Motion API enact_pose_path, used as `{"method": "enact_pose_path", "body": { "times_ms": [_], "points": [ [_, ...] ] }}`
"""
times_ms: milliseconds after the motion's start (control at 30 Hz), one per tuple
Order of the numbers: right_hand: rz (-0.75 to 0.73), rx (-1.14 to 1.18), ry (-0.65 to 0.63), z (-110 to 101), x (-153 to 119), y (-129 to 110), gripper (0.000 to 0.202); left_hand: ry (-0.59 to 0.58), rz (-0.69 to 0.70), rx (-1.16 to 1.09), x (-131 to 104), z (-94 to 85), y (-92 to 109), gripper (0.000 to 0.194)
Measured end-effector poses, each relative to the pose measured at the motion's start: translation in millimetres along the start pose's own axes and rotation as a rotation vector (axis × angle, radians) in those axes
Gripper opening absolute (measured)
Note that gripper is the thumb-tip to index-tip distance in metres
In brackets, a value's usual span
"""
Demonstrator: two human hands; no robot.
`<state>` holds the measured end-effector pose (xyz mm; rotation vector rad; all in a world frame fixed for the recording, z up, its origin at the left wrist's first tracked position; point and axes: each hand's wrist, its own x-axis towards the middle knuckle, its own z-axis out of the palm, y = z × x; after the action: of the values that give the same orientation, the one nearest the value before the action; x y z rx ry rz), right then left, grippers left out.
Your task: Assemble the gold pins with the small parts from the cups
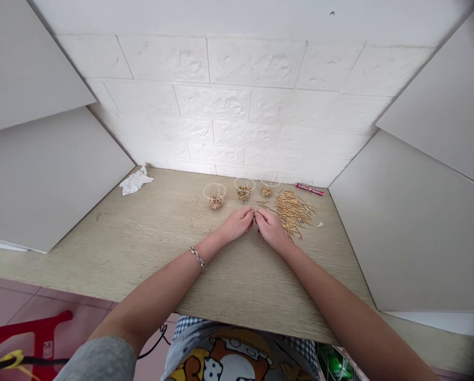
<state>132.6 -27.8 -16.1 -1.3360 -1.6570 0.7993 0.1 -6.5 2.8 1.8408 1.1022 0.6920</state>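
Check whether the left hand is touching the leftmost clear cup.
Apart. The head view shows a strip of tabletop between the left hand and the leftmost clear cup, which stands nearer the wall.

A tabletop (157, 222) bears 3 clear cups (214, 185), golden rods (294, 210), white tissue (136, 181), a red packet (309, 189).

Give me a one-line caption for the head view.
Left hand and right hand meet above a tabletop, near three clear cups and loose gold-coloured sticks.
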Motion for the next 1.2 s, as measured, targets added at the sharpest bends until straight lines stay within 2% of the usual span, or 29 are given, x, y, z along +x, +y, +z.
{"method": "enact_pose_path", "body": {
  "times_ms": [1200],
  "points": [
    [-0.007, -0.023, 0.001, 0.4, 0.5, 0.9, 0.027, -0.01, 0.009, 0.057, 0.9, -0.5, -1.5, 0.028]
  ]
}}
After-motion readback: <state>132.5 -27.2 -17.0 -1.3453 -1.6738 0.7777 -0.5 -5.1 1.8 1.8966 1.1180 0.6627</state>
